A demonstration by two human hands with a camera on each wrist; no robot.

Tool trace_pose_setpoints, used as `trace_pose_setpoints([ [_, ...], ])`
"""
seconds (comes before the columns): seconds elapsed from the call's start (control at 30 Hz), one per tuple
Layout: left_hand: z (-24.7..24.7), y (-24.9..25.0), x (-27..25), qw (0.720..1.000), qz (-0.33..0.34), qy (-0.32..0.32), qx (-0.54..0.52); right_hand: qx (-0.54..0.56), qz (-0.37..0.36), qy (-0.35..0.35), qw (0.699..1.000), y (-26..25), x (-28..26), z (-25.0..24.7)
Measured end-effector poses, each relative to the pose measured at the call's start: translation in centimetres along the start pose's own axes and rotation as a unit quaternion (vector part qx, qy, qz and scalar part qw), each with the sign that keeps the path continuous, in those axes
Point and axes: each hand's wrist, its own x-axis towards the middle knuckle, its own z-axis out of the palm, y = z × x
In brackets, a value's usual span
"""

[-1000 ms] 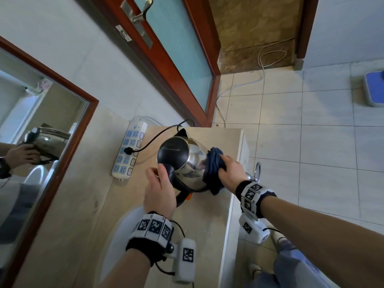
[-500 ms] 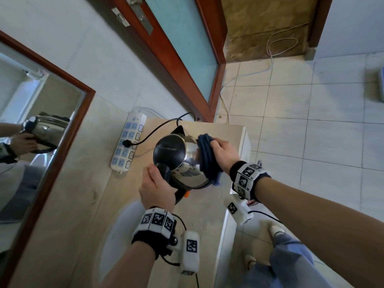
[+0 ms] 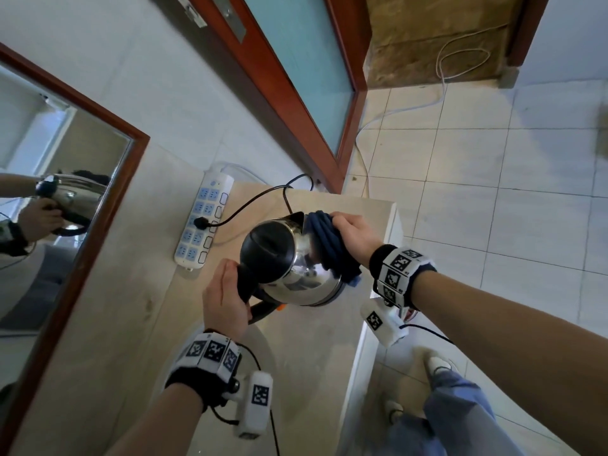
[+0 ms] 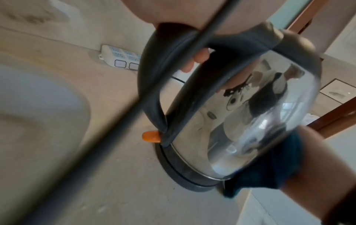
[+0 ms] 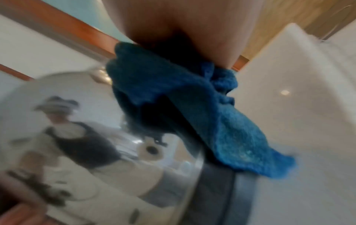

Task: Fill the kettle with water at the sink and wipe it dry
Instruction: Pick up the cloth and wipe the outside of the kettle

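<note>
A shiny steel kettle (image 3: 297, 274) with a black lid and handle stands on its black base (image 4: 183, 176) on the beige counter (image 3: 131, 324). My left hand (image 3: 223, 297) grips the black handle (image 4: 154, 79); its fingertips (image 4: 194, 60) show curled round it in the left wrist view. My right hand (image 3: 353, 236) holds a bunched dark blue cloth (image 3: 329, 241) against the kettle's right side near the spout. The right wrist view is blurred and shows the cloth (image 5: 183, 109) lying on the mirror-like kettle wall (image 5: 77, 137).
A white power strip (image 3: 204, 222) lies by the wall with the kettle's black cord (image 3: 250, 202) plugged in. A white sink basin (image 4: 38, 109) sits left of the kettle. A mirror (image 3: 49, 225) hangs at left. The counter edge (image 3: 378, 291) drops to tiled floor (image 3: 493, 192).
My right hand has slid the cloth up the kettle's side, from low on the body toward the spout. The left hand keeps its grip on the handle.
</note>
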Motion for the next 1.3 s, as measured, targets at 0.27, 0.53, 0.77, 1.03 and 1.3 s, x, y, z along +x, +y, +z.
trace_pose_setpoints([
  [0.27, -0.3, -0.5, 2.4, 0.998, -0.058, -0.022, -0.001, 0.016, -0.032, -0.051, 0.998, -3.9, 0.0, -0.5],
  [0.53, 0.1, -2.5, 5.3, 0.985, -0.17, 0.017, 0.031, -0.056, -0.011, -0.078, 0.995, -1.3, 0.9, -1.1],
  [0.77, -0.2, -1.4, 6.8, 0.994, -0.106, -0.034, 0.024, -0.032, -0.054, -0.129, 0.99, -4.0, 0.9, -1.3],
  [1.03, -0.7, -1.0, 9.3, 0.988, -0.033, -0.11, 0.107, -0.111, -0.036, -0.153, 0.981, -2.8, 2.4, -1.6],
  [1.3, 0.1, 0.3, 11.8, 0.984, -0.015, -0.147, 0.104, -0.05, -0.1, -0.188, 0.976, -6.5, 3.0, -0.2],
])
